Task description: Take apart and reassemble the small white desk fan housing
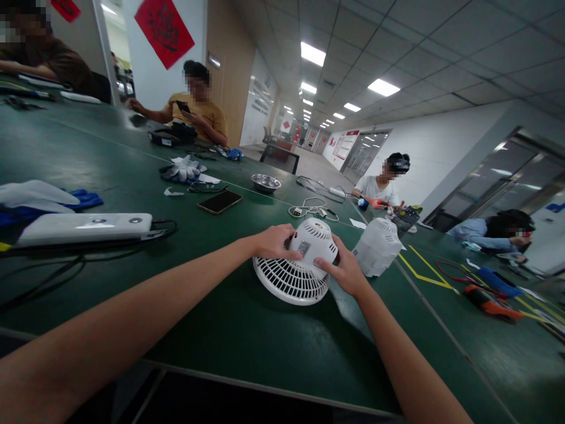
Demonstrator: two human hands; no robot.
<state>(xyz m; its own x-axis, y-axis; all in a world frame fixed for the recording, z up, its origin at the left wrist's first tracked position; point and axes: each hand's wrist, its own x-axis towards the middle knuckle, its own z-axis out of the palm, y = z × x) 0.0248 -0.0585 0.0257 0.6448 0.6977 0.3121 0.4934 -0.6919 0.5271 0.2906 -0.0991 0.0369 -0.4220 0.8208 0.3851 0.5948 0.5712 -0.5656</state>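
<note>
A white fan head [291,281] rests grille down on the green table [247,353], its rounded motor housing [314,238] facing up and tilted a little. Around the housing's left side curls my left hand [276,242], its thumb pressed beside a small printed label. My right hand [345,268] grips the opposite side, thumb on the white shell and fingers hidden behind it. Just to the right of that hand stands a white slotted plastic part [378,247], apart from the fan head; it looks like a fan base, though I cannot be sure.
Beyond my hands lie a phone [219,201], a metal bowl [266,183], white cables [311,210] and gloves [183,171]. On the left is a white power strip-like bar [86,228]. An orange tool [489,303] lies right. Several people sit around the table.
</note>
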